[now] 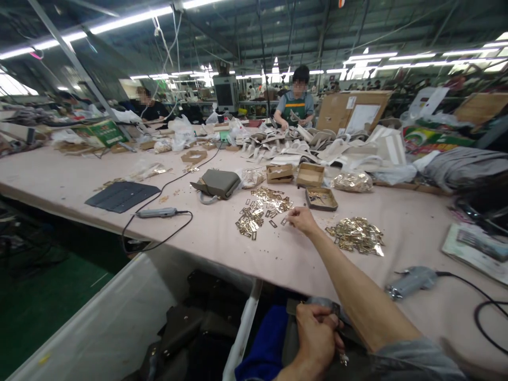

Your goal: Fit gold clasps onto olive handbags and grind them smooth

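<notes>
Right hand [300,219], fingers narrowed, at a light-looking, stiff metal frame [283,222] inside the worktop's [222,241] near edge, best rim-pinched; left hand [316,332] curled, both grips unclear.

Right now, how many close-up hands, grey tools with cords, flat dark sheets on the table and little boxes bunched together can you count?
Close-up hands: 2
Grey tools with cords: 2
Flat dark sheet: 1
Little bunched boxes: 3
Total: 8
</notes>
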{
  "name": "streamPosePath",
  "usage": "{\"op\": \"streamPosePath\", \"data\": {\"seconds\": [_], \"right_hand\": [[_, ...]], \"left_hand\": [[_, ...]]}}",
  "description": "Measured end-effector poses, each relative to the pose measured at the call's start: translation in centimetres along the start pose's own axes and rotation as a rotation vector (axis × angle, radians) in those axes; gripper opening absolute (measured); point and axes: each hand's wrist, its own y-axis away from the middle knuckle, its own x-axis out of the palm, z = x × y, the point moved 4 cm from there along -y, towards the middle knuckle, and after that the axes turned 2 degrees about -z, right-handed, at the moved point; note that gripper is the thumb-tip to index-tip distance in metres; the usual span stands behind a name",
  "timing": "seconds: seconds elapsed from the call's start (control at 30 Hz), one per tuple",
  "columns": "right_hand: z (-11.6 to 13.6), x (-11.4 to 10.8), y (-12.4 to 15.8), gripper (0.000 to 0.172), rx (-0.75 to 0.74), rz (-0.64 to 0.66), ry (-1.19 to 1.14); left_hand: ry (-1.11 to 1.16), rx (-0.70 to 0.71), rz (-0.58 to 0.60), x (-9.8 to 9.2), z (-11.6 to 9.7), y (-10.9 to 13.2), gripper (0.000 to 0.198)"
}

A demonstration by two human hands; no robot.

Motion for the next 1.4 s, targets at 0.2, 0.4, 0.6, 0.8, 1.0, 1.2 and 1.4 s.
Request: {"op": "streamPosePath", "data": {"seconds": [0.2,0.4,0.6,0.8,1.0,1.2,1.4], "right_hand": [[-0.6,-7.7,12.4,0.032,-0.063,-0.046,-0.255],[-5.1,-11.0,24.0,0.03,0.177,-0.226,-0.338],[-7.4,-9.0,26.6,0.023,0.231,-0.128,-0.375],[-7.0,-7.8,26.2,0.025,0.267,-0.09,-0.391],[-7.3,-7.8,26.3,0.026,0.276,-0.081,-0.381],[-7.5,-7.9,26.6,0.024,0.243,-0.039,-0.451],[-7.4,-7.7,26.8,0.021,0.224,-0.084,-0.404]], "left_hand": [[0.02,0.024,0.137,-0.2,-1.1,0.4,0.031],[0.084,-0.012,0.157,-0.5,-1.3,0.0,0.037],[0.051,0.001,0.238,-0.2,-2.1,0.3,0.035],[0.05,0.003,0.242,-0.2,-2.1,0.4,0.036],[0.047,-0.002,0.272,-0.2,-2.2,0.4,0.035],[0.055,-0.016,0.27,-0.2,-2.4,0.5,0.034],[0.045,0.004,0.297,-0.3,-2.5,0.6,0.031]]}}
